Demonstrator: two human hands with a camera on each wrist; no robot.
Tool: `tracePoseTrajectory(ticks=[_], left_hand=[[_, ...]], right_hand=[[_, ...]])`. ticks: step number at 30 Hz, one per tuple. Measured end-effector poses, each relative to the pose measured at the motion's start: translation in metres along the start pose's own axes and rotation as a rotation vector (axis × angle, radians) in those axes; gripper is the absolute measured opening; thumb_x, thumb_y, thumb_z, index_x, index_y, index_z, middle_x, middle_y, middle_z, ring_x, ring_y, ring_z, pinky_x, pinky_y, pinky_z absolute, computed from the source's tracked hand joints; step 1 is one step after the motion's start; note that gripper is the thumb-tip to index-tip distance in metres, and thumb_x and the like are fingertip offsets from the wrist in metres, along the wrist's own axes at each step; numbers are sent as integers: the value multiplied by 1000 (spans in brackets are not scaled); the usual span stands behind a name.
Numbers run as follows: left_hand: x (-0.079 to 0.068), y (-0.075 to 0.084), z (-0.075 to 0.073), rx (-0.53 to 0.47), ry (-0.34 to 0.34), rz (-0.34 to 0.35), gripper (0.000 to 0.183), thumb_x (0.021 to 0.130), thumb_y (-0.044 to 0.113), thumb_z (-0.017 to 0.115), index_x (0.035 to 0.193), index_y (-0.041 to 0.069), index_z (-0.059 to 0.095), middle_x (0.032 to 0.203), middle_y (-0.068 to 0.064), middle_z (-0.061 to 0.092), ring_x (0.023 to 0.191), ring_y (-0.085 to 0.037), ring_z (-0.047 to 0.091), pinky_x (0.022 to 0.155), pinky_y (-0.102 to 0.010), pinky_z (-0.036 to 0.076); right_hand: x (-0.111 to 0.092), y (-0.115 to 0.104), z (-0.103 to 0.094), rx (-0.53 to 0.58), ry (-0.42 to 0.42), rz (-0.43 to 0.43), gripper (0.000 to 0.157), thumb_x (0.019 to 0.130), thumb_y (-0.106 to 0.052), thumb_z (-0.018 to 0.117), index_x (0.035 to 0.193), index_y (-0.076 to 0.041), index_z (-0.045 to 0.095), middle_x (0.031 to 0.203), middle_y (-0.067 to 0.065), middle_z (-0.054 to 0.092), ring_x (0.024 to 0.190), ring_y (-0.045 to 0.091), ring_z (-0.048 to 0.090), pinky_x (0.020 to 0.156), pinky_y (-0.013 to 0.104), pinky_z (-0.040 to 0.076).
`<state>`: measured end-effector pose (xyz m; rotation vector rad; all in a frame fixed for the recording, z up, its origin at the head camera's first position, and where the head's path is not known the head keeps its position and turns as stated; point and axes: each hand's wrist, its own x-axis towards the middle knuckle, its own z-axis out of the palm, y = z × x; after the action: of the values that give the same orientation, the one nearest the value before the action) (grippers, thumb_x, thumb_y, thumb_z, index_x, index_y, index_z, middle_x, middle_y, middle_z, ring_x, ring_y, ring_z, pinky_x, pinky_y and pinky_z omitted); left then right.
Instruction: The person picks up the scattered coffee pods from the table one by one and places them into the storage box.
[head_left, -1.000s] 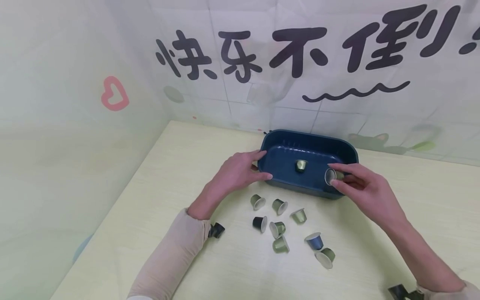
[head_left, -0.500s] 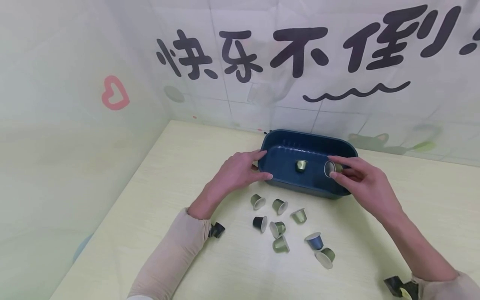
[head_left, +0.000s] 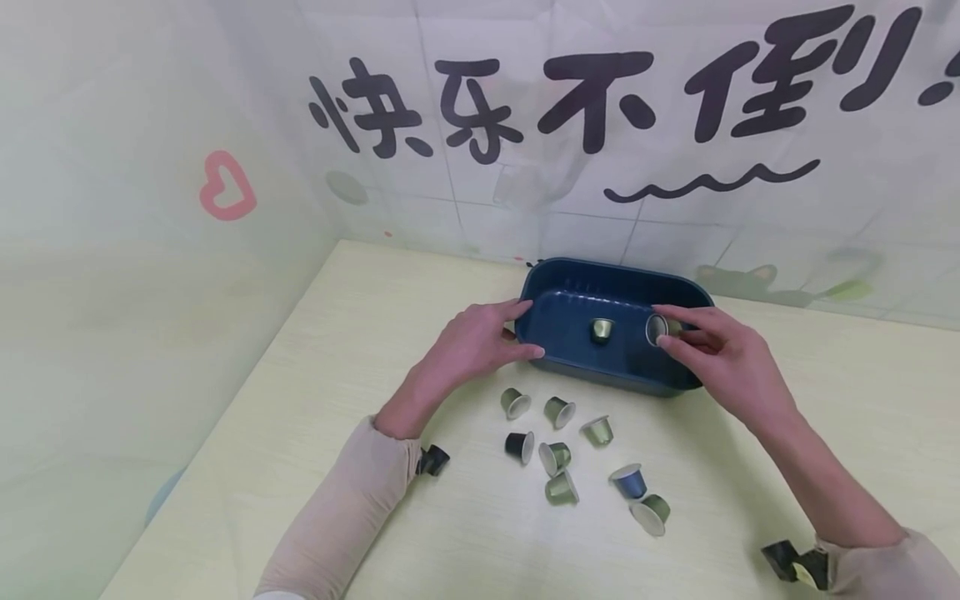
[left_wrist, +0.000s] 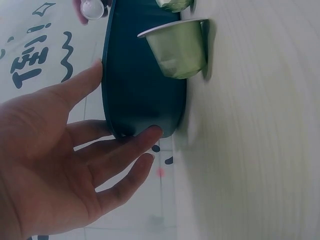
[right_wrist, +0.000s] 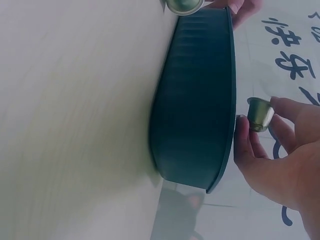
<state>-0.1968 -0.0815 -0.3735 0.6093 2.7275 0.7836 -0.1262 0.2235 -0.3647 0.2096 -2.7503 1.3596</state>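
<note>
My right hand [head_left: 723,354] pinches a green coffee capsule [head_left: 658,330] between thumb and fingers, over the right end of a dark blue bin [head_left: 570,362]. In the right wrist view this capsule [right_wrist: 260,114] appears beside the bin's upper rim. My left hand [head_left: 476,343] holds the left end of the bin, with the thumb at the front rim and fingers round the end. Inside the bin lies one green capsule [head_left: 602,330]. Several green capsules [head_left: 559,412], a black capsule [head_left: 519,447] and a blue capsule [head_left: 630,481] lie on the table in front of it.
The pale wooden table [head_left: 360,333] reaches back to a white wall sheet [head_left: 480,225] printed with black characters, close behind the bin. Another pale sheet [head_left: 150,317] hangs along the left side. A green capsule [left_wrist: 177,47] appears close up in the left wrist view.
My right hand, with the capsule, has moved slightly back and to the left, further over the bin. My left hand and the other capsules stay in place.
</note>
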Motion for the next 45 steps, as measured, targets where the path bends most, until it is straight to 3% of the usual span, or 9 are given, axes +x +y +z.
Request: tracePoseTrajectory(ticks=[12, 17, 22, 31, 38, 45], left_hand=[[2, 1, 0, 9, 1, -7, 78, 85, 45, 77, 149, 14, 46, 119, -5, 71, 91, -8, 70, 62, -25, 49], [1, 1, 0, -19, 3, -19, 78, 84, 44, 78, 149, 15, 47, 117, -5, 72, 91, -8, 70, 61, -26, 49], [1, 1, 0, -20, 14, -16, 78, 84, 45, 78, 149, 15, 48, 116, -4, 72, 91, -8, 70, 62, -26, 49], [2, 0, 1, -16, 7, -30, 78, 84, 46, 78, 149, 16, 47, 116, -4, 72, 92, -8, 70, 62, -26, 49], [3, 2, 1, -5, 6, -34, 78, 84, 46, 78, 150, 16, 47, 119, -4, 71, 94, -8, 70, 63, -26, 49], [2, 1, 2, -7, 10, -43, 78, 84, 46, 78, 149, 17, 47, 115, -3, 72, 92, -8, 70, 61, -27, 49]], right_hand=[[7, -1, 1, -12, 17, 29, 41, 97, -33, 66, 136, -23, 63, 124, 7, 62, 88, -5, 61, 54, 25, 42], [10, -1, 2, -9, 17, 46, 40, 96, -31, 67, 136, -23, 64, 121, 5, 62, 88, -8, 61, 58, 22, 45], [14, 1, 4, -13, 16, 5, 42, 96, -30, 67, 137, -21, 63, 118, 9, 63, 87, -7, 60, 61, 17, 46], [21, 3, 9, 2, -12, 18, 41, 96, -30, 67, 136, -19, 64, 126, 11, 62, 90, -11, 60, 67, 14, 49], [25, 6, 9, -43, -14, 27, 40, 97, -30, 67, 135, -18, 64, 124, 14, 63, 84, 4, 63, 55, 23, 44], [28, 9, 11, -60, -27, 39, 41, 98, -28, 66, 138, -17, 62, 129, 16, 60, 94, 26, 67, 59, 23, 45]])
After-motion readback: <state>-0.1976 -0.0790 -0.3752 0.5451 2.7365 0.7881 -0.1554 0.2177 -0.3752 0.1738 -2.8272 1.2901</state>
